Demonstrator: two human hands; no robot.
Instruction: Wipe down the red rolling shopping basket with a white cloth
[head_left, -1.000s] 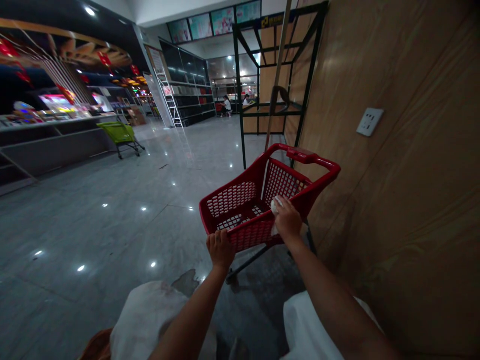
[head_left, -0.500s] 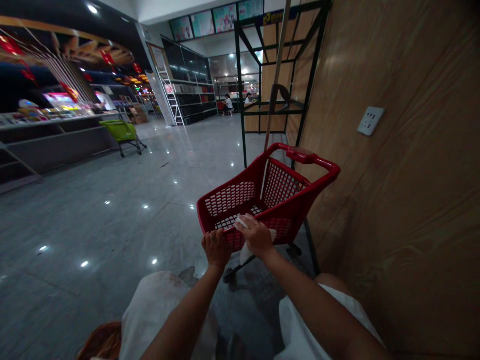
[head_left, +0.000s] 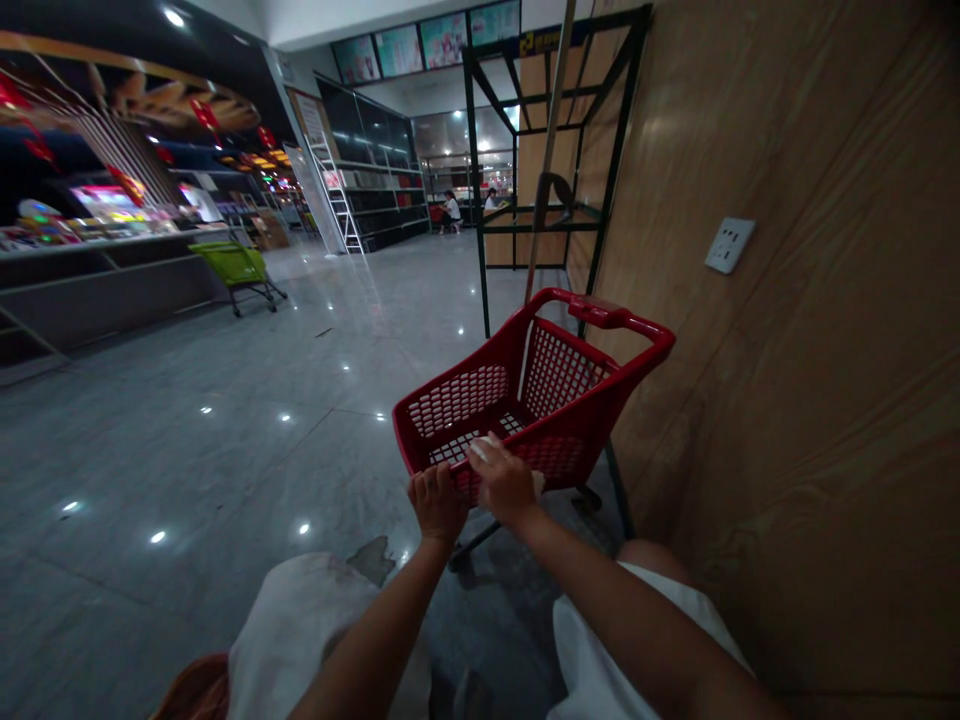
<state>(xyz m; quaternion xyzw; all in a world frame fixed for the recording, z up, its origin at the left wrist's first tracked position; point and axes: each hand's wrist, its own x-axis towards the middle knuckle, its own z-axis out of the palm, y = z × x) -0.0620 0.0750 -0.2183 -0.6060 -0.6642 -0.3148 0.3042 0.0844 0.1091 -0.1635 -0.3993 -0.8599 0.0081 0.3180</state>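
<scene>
A red plastic shopping cart (head_left: pixel 577 400) with perforated sides stands right in front of me, its basket showing only its own grid floor. My left hand (head_left: pixel 437 503) grips the near rim close to the front corner, fingers curled over the edge. Just right of it, my right hand (head_left: pixel 506 482) presses a white cloth (head_left: pixel 481 449) onto the same rim. Most of the cloth is covered by the palm and fingers; a bit pokes out by the wrist.
A wooden wall (head_left: pixel 787 420) with a socket (head_left: pixel 730 246) rises close on the right. Behind the cart stand a dark metal frame (head_left: pixel 480 200) and a leaning pole (head_left: pixel 553 120). A green cart (head_left: pixel 236 263) is by the counter at left. People sit far back.
My right hand has shifted slightly left and down along the rim with the cloth, and less of the cloth hangs below it. The left hand keeps its hold.
</scene>
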